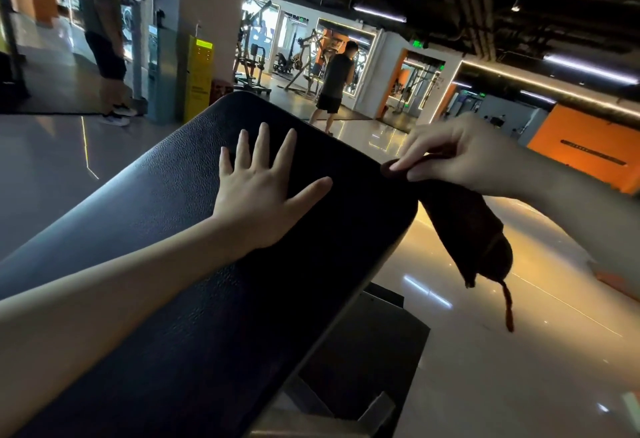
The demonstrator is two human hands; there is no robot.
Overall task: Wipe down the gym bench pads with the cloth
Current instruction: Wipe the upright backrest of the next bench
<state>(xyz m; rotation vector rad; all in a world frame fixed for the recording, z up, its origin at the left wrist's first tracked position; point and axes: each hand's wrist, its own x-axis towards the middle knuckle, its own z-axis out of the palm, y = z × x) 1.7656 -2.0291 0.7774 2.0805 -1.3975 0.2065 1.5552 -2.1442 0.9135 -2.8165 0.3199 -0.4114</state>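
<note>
A long black leather bench pad (166, 202) runs from the lower left up to the middle of the view, tilted. My left hand (258, 192) lies flat on the pad with its fingers spread and straight. At the pad's right edge my right hand (457, 153) pinches the top of a dark brown cloth (464, 233). The cloth hangs down beside the pad, off its surface, with a thin strip dangling below it.
The bench's metal frame (367, 365) shows under the pad at the lower right. Glossy floor (519, 351) spreads to the right. A person (334, 81) stands beyond the pad, another person (104, 32) at the upper left near a yellow stand (199, 74). Gym machines (252, 60) fill the back.
</note>
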